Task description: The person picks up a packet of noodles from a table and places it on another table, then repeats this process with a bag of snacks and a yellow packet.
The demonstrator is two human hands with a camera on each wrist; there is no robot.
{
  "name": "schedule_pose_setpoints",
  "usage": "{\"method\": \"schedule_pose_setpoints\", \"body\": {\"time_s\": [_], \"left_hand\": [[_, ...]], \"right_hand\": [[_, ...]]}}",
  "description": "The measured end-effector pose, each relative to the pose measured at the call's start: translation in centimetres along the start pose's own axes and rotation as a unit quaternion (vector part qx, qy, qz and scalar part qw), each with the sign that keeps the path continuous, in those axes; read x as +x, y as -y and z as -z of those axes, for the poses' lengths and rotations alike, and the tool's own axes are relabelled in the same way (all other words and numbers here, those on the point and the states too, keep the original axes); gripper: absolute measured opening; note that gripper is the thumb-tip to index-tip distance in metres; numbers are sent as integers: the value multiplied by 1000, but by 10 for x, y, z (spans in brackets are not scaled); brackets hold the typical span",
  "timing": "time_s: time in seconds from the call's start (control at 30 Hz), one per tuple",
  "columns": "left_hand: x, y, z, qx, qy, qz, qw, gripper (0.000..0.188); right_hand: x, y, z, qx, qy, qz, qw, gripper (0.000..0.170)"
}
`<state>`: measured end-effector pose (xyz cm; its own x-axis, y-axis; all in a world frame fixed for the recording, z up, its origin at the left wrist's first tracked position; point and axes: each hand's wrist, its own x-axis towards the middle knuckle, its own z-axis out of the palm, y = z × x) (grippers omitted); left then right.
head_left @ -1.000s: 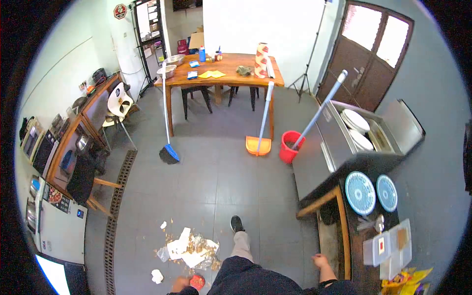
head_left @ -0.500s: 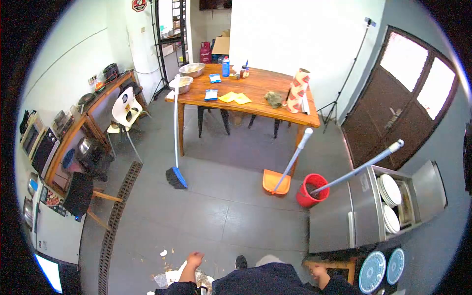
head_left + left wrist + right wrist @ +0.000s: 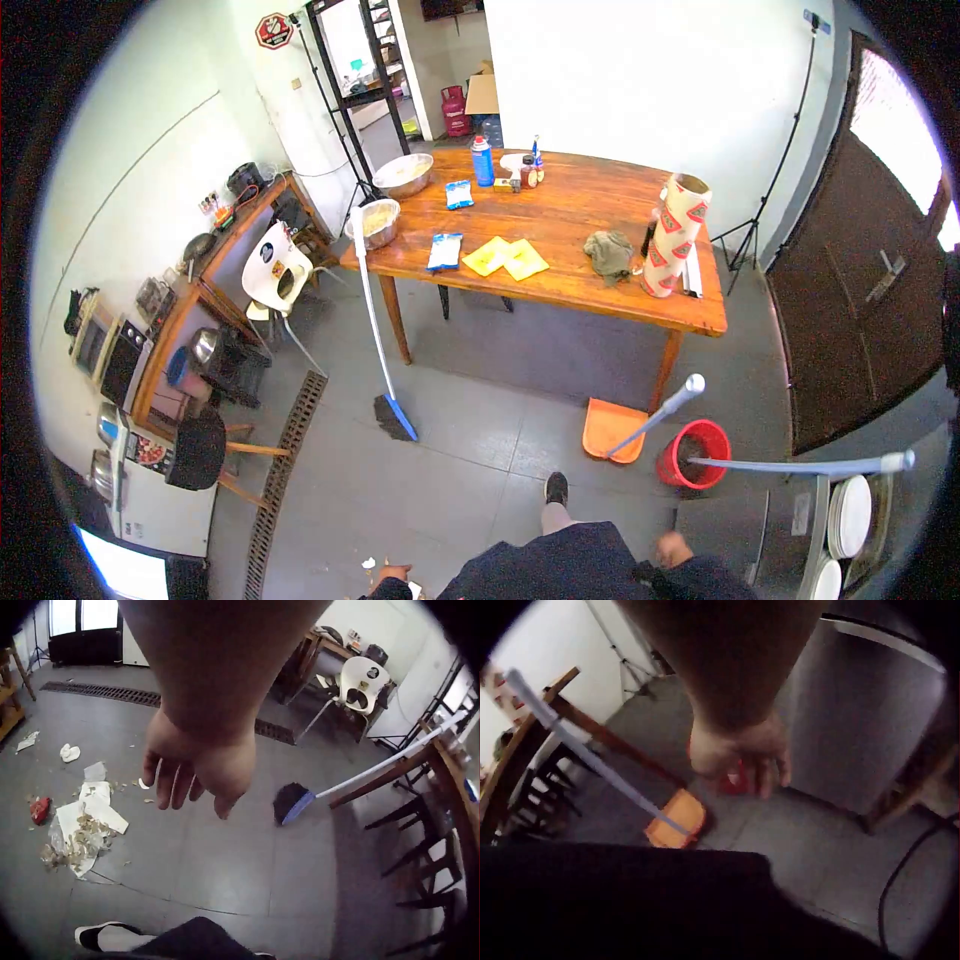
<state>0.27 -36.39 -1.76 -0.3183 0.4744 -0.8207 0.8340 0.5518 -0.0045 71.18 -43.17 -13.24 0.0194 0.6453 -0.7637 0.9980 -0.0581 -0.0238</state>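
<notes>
My left hand (image 3: 202,765) hangs over the floor with loosely bent fingers and nothing in it. Scattered litter, with white paper (image 3: 94,814), crumbs and a crumpled red piece (image 3: 40,811), lies on the tiles beyond it. A broom (image 3: 372,320) leans against the wooden table, its blue and black head on the floor. My right hand (image 3: 742,757) hangs relaxed and holds nothing, overlapping a red bucket (image 3: 712,440) in the right wrist view. An orange dustpan (image 3: 600,428) with a long grey handle stands by the table's right leg.
The wooden table (image 3: 560,220) ahead bears bowls, packets, a blue can, a cloth and a patterned roll. A steel cabinet (image 3: 855,712) stands to the right, with a long handle (image 3: 800,465) sticking out of the bucket. Along the left run a floor drain (image 3: 290,470) and a white chair (image 3: 275,270).
My body has moved forward, so the table, broom, dustpan and bucket look nearer. The floor litter has slid almost out of the head view's bottom edge. Both hands have swung.
</notes>
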Motion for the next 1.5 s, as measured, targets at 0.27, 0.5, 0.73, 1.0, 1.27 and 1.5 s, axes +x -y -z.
{"method": "schedule_pose_setpoints", "body": {"time_s": [0.27, 0.5, 0.73, 1.0, 1.27, 1.5], "left_hand": [[-35, -212, 145, -304, -119, -89, 941, 31], [42, -296, 219, -443, -154, -206, 859, 33], [86, -437, 396, -402, -341, -340, 779, 30], [66, -645, 536, -52, -197, -578, 790, 45], [116, -730, 526, 253, -194, -650, 690, 31], [124, -757, 533, 310, -139, -629, 699, 33]], "right_hand": [[20, 112, 409, 458, -166, 68, 871, 39], [64, 170, 537, 420, -231, 204, 854, 35], [119, 199, 643, 508, -239, 177, 809, 32], [172, 228, 739, 532, -226, 85, 812, 33], [185, 217, 745, 597, -278, 7, 753, 31], [186, 211, 749, 611, -313, -15, 727, 29]]}}
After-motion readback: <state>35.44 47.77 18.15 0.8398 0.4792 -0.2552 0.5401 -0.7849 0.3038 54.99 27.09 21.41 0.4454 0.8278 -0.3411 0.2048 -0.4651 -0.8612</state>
